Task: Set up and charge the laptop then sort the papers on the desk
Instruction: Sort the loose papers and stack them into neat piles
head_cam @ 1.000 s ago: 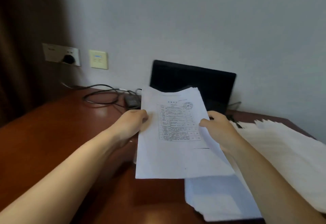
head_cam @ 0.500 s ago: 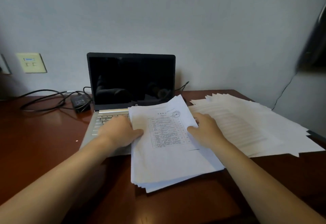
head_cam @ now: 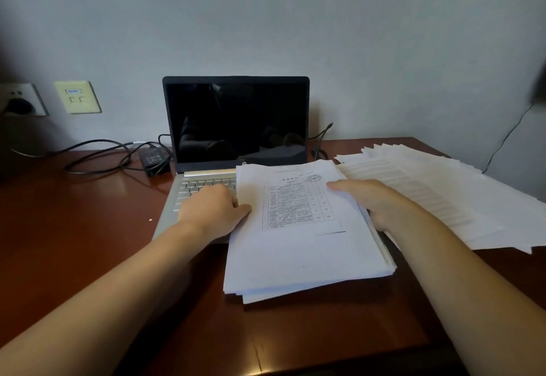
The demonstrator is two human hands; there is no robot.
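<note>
Lower frame: two bare forearms are being reached in from the bottom corners over a red-brown desk.

Centre: a stack of papers is being held at both side edges. Its lower part is lying on the desk, and its upper left part is overlapping the keyboard of the laptop. A printed table with a round stamp is showing on the top sheet.

The stack's left edge is being pinched by the left hand, with the thumb on the top sheet and the other fingers curled together at the edge, tips hidden. The right edge is being gripped by the right hand, with the thumb stretched flat across the top sheet and the remaining fingers tucked out of sight under the stack.

Right of centre, just beside the right hand, loose papers are lying fanned out toward the right edge of the frame.

Behind the stack, centre frame, the laptop is standing open with its screen dark. The keyboard is being partly covered by the left hand and the stack.

Left of the laptop, a black charger brick is lying on the desk, with black cable looping off to the left.

Upper left, on the wall, a socket is being occupied by a dark plug, and a yellow wall plate is sitting just beside it. Far right, a thin wire is hanging down the wall.
</note>
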